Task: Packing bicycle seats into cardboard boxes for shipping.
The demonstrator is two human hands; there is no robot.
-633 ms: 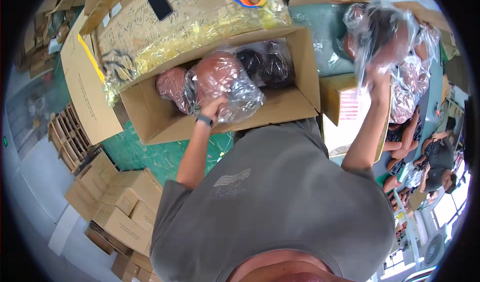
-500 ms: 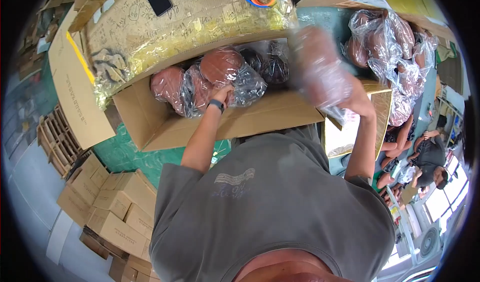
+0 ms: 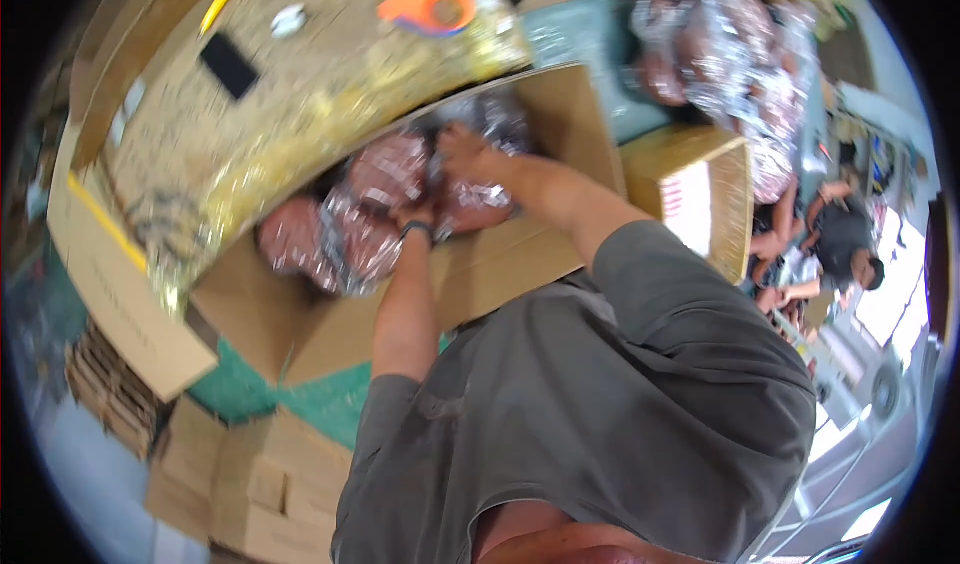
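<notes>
Inside a long open cardboard box (image 3: 540, 259) lie several rounded reddish-brown pieces in clear plastic bags, their exact kind unclear. My left hand (image 3: 415, 214), a dark band at its wrist, closes on the near end of one plastic-wrapped brown piece (image 3: 388, 169). Slightly blurred, my right hand (image 3: 467, 151) reaches across to the far side of the box, its fingers curled over another wrapped piece (image 3: 472, 206). More wrapped pieces (image 3: 292, 234) fill the left end. Dark ones behind my right hand are partly hidden.
Beyond the box, a taped cardboard surface (image 3: 310, 94) bears a phone (image 3: 229, 66), a yellow cutter-like tool (image 3: 222, 1) and an orange tape dispenser (image 3: 425, 10). More bagged pieces (image 3: 715, 44) are heaped at right, above a smaller carton (image 3: 700, 149). A co-worker (image 3: 845, 229) is farther right.
My right hand has swung left, bringing the wrapped piece from the right down into the box. My left hand stays on the bagged pieces. The whole view has shifted and tilted.
</notes>
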